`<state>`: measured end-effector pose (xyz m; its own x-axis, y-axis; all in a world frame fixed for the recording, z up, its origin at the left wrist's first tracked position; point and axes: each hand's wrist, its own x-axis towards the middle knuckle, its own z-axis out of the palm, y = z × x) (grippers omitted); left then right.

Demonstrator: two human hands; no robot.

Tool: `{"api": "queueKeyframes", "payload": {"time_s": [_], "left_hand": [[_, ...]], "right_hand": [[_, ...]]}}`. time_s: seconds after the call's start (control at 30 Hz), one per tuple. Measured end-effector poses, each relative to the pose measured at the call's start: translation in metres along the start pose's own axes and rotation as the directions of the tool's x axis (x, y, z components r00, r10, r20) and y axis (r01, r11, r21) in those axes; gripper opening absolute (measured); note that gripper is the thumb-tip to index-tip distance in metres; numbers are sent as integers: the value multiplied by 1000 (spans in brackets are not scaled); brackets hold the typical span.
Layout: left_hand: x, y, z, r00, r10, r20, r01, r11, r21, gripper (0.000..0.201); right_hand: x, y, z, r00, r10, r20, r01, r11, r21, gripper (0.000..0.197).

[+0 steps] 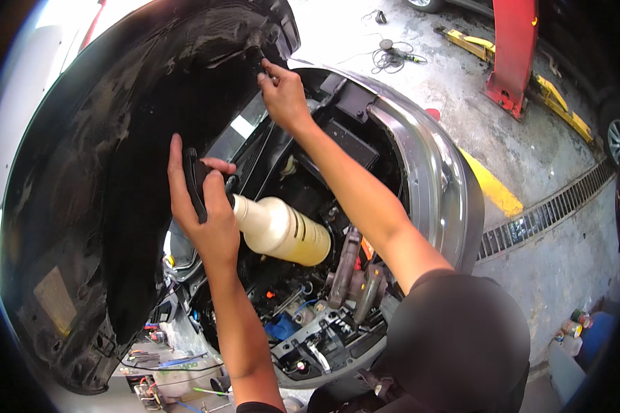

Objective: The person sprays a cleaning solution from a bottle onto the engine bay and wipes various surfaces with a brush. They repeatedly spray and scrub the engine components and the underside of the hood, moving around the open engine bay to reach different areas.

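Observation:
My left hand (210, 210) grips the black trigger head of a spray bottle (286, 230). Its pale body, with yellowish liquid inside, tilts down to the right over the engine bay. One finger of that hand points upward. Higher up, my right hand (284, 96) is closed around a small dark-handled tool (256, 58) that looks like a brush. Its tip is near the dirty, dark underside of the raised hood (151, 103), where pale streaks and smears show. Whether the tip touches the surface is hard to tell.
Below my arms lies the open engine bay (303, 310) with hoses and a black box (348, 148). A silver fender (427, 158) curves along its right. Beyond stand a red lift post (513, 55) with yellow arms, a floor grate (544, 210) and a corded tool (393, 51).

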<state>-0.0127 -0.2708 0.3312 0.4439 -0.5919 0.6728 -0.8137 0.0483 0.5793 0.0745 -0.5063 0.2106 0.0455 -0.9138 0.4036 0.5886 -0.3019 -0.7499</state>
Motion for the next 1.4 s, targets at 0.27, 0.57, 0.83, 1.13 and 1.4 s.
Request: {"api": "queueKeyframes", "payload": {"time_s": [0.27,0.57,0.83,1.13,1.4], "left_hand": [[-8,-49,14,998,-55,7,54,998,25,71],[-24,-132,37,980,-186,-68,171,968,-186,66],[19,-209,75,992,-121,23,121,927,-355,50],[32,-253,99,946,-273,173,311,913,-264,45],[-22,-292,72,961,-267,78,278,926,-257,54]], "right_hand": [[47,62,-39,999,34,8,-30,959,-282,44],[112,199,-57,975,146,168,25,680,-733,46],[42,151,-94,900,364,240,-48,630,-775,48],[82,196,-21,897,355,265,97,426,-900,44],[90,281,19,904,397,159,-56,479,-876,47]]}}
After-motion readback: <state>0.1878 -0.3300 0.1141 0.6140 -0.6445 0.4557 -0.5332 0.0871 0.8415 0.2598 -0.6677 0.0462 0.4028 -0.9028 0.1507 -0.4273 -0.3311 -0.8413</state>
